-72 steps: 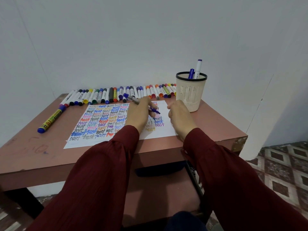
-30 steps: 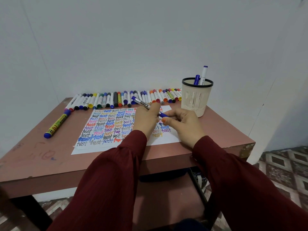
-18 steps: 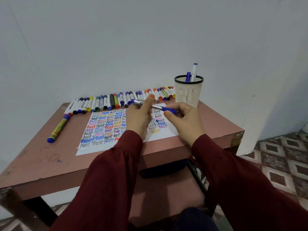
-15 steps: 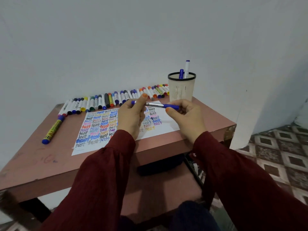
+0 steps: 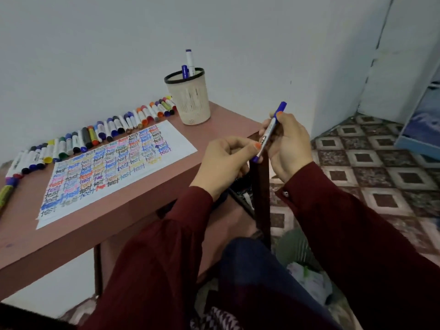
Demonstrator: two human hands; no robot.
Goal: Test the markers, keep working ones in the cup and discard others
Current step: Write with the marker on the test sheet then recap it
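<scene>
The right hand (image 5: 289, 144) is pinching the blue marker (image 5: 267, 135), tilted, out past the counter's (image 5: 221, 126) right edge. Its lower end is touching the left hand's (image 5: 221, 163) thumb, though I cannot tell whether those curled fingers are gripping it. Down below, a green shape (image 5: 295, 246) is blurring out by the knee, the marker row (image 5: 114, 125) is running off the left edge, and the cup (image 5: 190, 106) is standing on the counter beside the paper (image 5: 114, 167).
</scene>
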